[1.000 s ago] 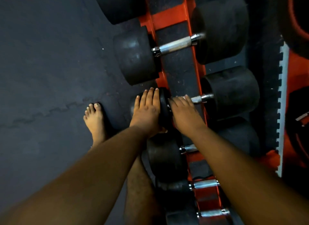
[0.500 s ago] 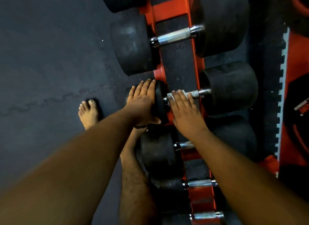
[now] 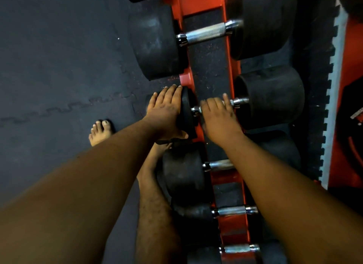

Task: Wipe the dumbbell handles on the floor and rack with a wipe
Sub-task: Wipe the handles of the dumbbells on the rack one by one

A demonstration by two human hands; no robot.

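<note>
A black-headed dumbbell (image 3: 273, 98) lies across the orange rack (image 3: 198, 3) in the middle of the head view. My left hand (image 3: 165, 110) rests on its left head (image 3: 187, 110), fingers straight and thumb at the near edge. My right hand (image 3: 218, 118) covers the chrome handle, fingers curled over it. Only the handle's right end (image 3: 238, 101) shows. The wipe is hidden under that hand.
A bigger dumbbell with a bare knurled handle (image 3: 206, 33) sits farther along the rack. Smaller dumbbells (image 3: 231, 210) lie nearer me. My bare foot (image 3: 100, 133) stands on the dark rubber floor (image 3: 59, 67) left of the rack. An orange mat (image 3: 351, 57) lies at the right.
My right hand has slid right along the handle and its fingers now curl over it. The pale wipe seen under the fingers before is now covered. My left hand stays on the head.
</note>
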